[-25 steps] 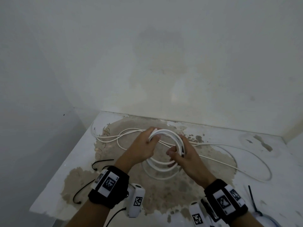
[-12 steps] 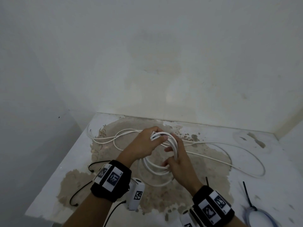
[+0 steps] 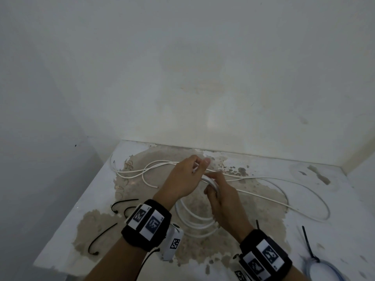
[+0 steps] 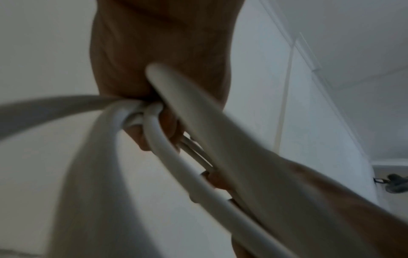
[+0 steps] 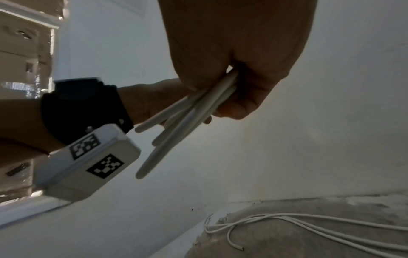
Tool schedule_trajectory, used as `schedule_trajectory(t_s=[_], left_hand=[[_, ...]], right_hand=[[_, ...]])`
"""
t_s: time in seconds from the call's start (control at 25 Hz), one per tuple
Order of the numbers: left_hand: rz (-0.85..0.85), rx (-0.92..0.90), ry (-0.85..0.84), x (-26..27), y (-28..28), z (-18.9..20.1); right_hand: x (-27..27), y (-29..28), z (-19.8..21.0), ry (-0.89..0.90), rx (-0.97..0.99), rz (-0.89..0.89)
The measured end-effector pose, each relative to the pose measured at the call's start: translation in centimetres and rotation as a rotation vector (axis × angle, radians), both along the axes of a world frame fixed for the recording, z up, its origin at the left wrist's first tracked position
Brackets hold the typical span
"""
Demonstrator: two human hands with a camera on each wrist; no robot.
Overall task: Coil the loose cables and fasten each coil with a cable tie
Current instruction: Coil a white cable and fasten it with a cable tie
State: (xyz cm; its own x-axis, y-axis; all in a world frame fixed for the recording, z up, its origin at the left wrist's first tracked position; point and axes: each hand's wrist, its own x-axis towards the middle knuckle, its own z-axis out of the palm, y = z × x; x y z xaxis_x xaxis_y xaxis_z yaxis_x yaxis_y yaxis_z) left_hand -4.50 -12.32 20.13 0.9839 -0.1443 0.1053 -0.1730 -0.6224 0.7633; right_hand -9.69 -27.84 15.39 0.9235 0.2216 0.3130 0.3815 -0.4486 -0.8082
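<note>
A white cable coil (image 3: pixel 192 222) of several loops hangs between my hands above the worn white surface (image 3: pixel 263 250). My left hand (image 3: pixel 199 166) grips the coil's top, its fingers curled round the strands (image 4: pixel 176 157). Just below and to the right, my right hand (image 3: pixel 213 183) grips the bundled loops (image 5: pixel 194 115) in its fist. The rest of the white cable (image 3: pixel 304 199) lies loose on the surface, trailing right and left, with a free end (image 3: pixel 156 187) near my left hand. Black cable ties (image 3: pixel 123 202) lie at the left.
Another black cable tie (image 3: pixel 307 243) lies at the right front on a pale blue coil (image 3: pixel 318 270). Walls close the surface at the back and right. Its left edge (image 3: pixel 81 203) and front edge drop off.
Both hands have come closer together. My left hand has moved right, over the right hand, and the coil now hangs lower beneath them.
</note>
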Motion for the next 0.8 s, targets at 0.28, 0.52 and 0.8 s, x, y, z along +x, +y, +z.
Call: schedule_trajectory(t_s=[0.28,0.52,0.8], left_hand=[[-0.064,-0.147,-0.012,0.0,0.0,0.3],[0.263,-0.568,0.256,-0.8,2.6,-1.7],[0.252,-0.814,0.284,0.2,3.4,-1.5]], right_hand=[[0.6,0.6,0.6,0.018,0.162,0.010],[2.4,-1.1,1.2,0.119,0.418,-0.244],[3.0,-1.5,0.7,0.095,0.320,-0.232]])
